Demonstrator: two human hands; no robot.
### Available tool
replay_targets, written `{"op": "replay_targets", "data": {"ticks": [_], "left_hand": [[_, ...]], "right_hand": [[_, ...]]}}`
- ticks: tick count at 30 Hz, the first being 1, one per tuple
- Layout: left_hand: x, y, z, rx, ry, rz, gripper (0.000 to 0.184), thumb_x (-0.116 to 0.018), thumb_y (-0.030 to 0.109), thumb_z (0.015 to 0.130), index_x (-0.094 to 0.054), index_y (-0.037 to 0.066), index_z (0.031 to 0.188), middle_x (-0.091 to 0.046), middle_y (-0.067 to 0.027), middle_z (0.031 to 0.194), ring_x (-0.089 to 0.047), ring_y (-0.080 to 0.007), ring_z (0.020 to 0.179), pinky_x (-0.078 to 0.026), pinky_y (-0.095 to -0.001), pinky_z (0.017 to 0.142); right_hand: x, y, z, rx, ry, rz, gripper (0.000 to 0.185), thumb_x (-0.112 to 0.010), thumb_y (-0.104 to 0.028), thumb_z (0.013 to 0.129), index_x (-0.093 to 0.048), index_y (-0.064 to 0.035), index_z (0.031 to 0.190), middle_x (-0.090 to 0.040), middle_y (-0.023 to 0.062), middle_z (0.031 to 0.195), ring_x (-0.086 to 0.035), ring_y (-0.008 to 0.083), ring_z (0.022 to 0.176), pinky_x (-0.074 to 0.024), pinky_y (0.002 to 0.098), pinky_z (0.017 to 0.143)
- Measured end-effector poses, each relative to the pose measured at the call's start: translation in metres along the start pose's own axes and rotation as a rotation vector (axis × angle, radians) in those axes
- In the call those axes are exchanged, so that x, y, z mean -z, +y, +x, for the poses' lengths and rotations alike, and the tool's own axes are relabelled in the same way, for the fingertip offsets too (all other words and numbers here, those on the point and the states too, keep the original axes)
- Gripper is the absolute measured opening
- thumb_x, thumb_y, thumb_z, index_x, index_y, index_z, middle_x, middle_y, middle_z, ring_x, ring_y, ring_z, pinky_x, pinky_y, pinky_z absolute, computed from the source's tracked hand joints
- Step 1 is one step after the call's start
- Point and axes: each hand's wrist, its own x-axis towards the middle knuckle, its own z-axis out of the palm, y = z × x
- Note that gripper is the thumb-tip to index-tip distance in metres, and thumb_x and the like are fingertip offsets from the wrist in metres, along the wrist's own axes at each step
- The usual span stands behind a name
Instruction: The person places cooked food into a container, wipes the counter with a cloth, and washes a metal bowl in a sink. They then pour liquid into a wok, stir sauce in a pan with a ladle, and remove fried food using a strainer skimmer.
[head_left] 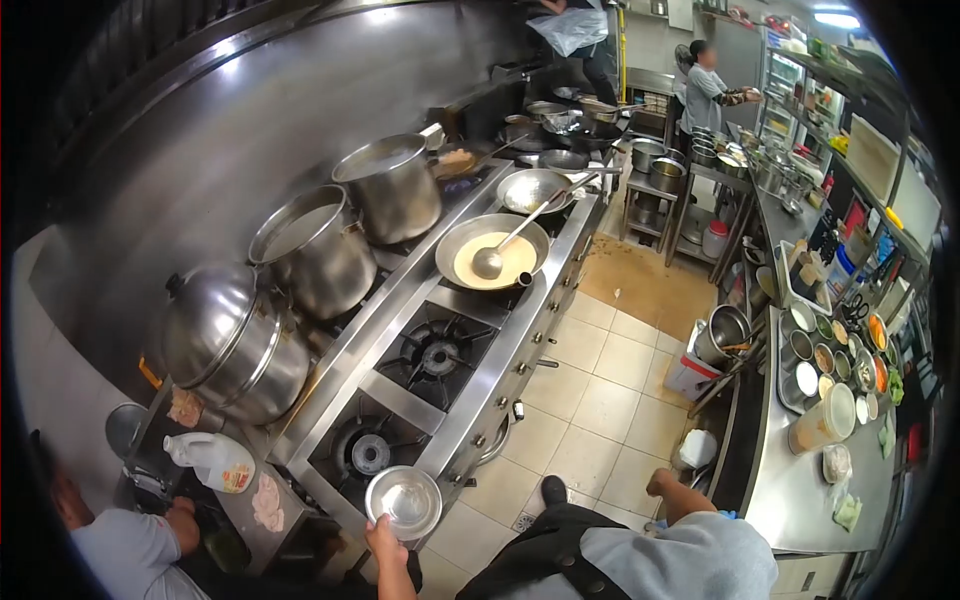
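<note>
My left hand (383, 545) grips the rim of a round metal bowl (404, 503), which is beside the front corner of the stove. The bowl's inside is shiny, and no contents can be made out. My right hand (661, 484) is held low over the tiled floor, its fingers curled closed. Whether anything is inside them is hidden. Closest to the bowl is a bare gas burner (368, 453), with a second burner (437, 356) beyond it. Farther along the stove, a ladle (490, 262) rests in a wok (446, 250) of pale creamy liquid.
Large steel pots (325, 265) line the back of the stove. A white jug (205, 462) stands by a pinkish cloth (268, 503). At lower left a person's hand (182, 520) works near the counter. The right-hand steel counter (790, 500) bears several ingredient containers. Another person (703, 95) stands far back.
</note>
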Motion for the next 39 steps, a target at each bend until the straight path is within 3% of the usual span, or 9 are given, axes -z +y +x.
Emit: {"op": "replay_targets", "data": {"ticks": [8, 9, 14, 16, 17, 24, 34, 35, 39], "left_hand": [[-0.174, -0.048, -0.016, 0.105, -0.329, 0.178, 0.031, -0.056, 0.008, 0.078, -0.053, -0.002, 0.108, -0.059, -0.0126, 0.098, -0.060, -0.0246, 0.086, -0.049, -0.0354, 0.075], [-0.201, -0.061, -0.008, 0.130, -0.389, 0.179, 0.039, -0.058, 0.008, 0.080, -0.046, -0.001, 0.116, -0.059, -0.0148, 0.098, -0.061, -0.0252, 0.085, -0.050, -0.0389, 0.073], [-0.356, -0.112, 0.003, 0.358, -0.499, 0.202, 0.057, -0.062, 0.007, 0.077, -0.034, -0.002, 0.126, -0.055, -0.0183, 0.110, -0.059, -0.0295, 0.091, -0.050, -0.0455, 0.078], [-0.412, -0.145, 0.028, 0.283, -0.424, 0.350, 0.053, -0.062, 0.010, 0.077, -0.040, -0.001, 0.123, -0.057, -0.0176, 0.108, -0.060, -0.0288, 0.090, -0.050, -0.0442, 0.077], [-0.442, -0.146, 0.025, 0.270, -0.424, 0.351, 0.053, -0.062, 0.010, 0.077, -0.040, -0.001, 0.123, -0.057, -0.0176, 0.108, -0.060, -0.0288, 0.090, -0.050, -0.0442, 0.077], [-0.623, -0.183, 0.003, 0.273, -0.628, 0.443, 0.039, -0.062, 0.015, 0.078, -0.052, -0.004, 0.111, -0.061, -0.0133, 0.098, -0.061, -0.0237, 0.084, -0.049, -0.0350, 0.074], [-0.874, -0.239, -0.007, 0.263, -0.822, 0.567, 0.024, -0.058, 0.013, 0.081, -0.060, -0.001, 0.100, -0.062, -0.0061, 0.083, -0.056, -0.0138, 0.073, -0.044, -0.0279, 0.063], [-0.903, -0.241, -0.008, 0.239, -0.881, 0.579, 0.028, -0.059, 0.012, 0.080, -0.058, -0.001, 0.104, -0.063, -0.0083, 0.090, -0.059, -0.0180, 0.080, -0.047, -0.0295, 0.069], [-1.020, -0.237, -0.018, 0.184, -1.015, 0.569, 0.026, -0.058, 0.012, 0.081, -0.059, -0.001, 0.104, -0.063, -0.0066, 0.088, -0.059, -0.0160, 0.080, -0.046, -0.0284, 0.070]], "right_hand": [[0.039, 0.057, 0.011, -0.051, 0.079, 0.318, 0.045, -0.052, -0.040, 0.080, -0.067, -0.0001, 0.093, -0.061, 0.0232, 0.104, -0.056, 0.0383, 0.102, -0.0436, 0.0405, 0.090], [0.043, 0.070, 0.023, -0.071, 0.116, 0.421, 0.048, -0.052, -0.043, 0.080, -0.067, 0.0011, 0.092, -0.062, 0.0232, 0.102, -0.055, 0.0384, 0.103, -0.0431, 0.0414, 0.091], [0.071, 0.109, 0.086, -0.150, 0.150, 0.661, 0.042, -0.065, -0.036, 0.073, -0.067, 0.0015, 0.090, -0.063, 0.0222, 0.102, -0.059, 0.0333, 0.100, -0.0458, 0.0381, 0.088], [0.100, 0.119, 0.103, -0.159, 0.191, 0.721, 0.044, -0.061, -0.040, 0.076, -0.067, 0.0009, 0.090, -0.063, 0.0225, 0.101, -0.058, 0.0353, 0.101, -0.0451, 0.0372, 0.089], [0.117, 0.117, 0.106, -0.283, 0.262, 0.985, 0.043, -0.066, -0.034, 0.074, -0.064, 0.0011, 0.098, -0.063, 0.0220, 0.101, -0.060, 0.0329, 0.099, -0.0457, 0.0359, 0.088], [0.202, 0.171, 0.155, -0.176, 0.354, 1.201, 0.042, -0.069, -0.028, 0.073, -0.060, 0.0006, 0.102, -0.065, 0.0210, 0.096, -0.062, 0.0319, 0.093, -0.0477, 0.0353, 0.083], [0.304, 0.295, 0.224, -0.334, 0.406, 0.948, 0.044, -0.067, -0.034, 0.072, -0.063, -0.0003, 0.099, -0.065, 0.0204, 0.094, -0.062, 0.0316, 0.095, -0.0471, 0.0351, 0.085], [0.315, 0.301, 0.225, -0.346, 0.398, 0.903, 0.044, -0.067, -0.036, 0.071, -0.064, -0.0004, 0.098, -0.066, 0.0201, 0.092, -0.062, 0.0312, 0.094, -0.0478, 0.0342, 0.085], [0.364, 0.362, 0.243, -0.394, 0.447, 0.900, 0.035, -0.066, -0.031, 0.074, -0.066, 0.0004, 0.091, -0.066, 0.0194, 0.088, -0.064, 0.0297, 0.086, -0.0492, 0.0353, 0.080]]}}
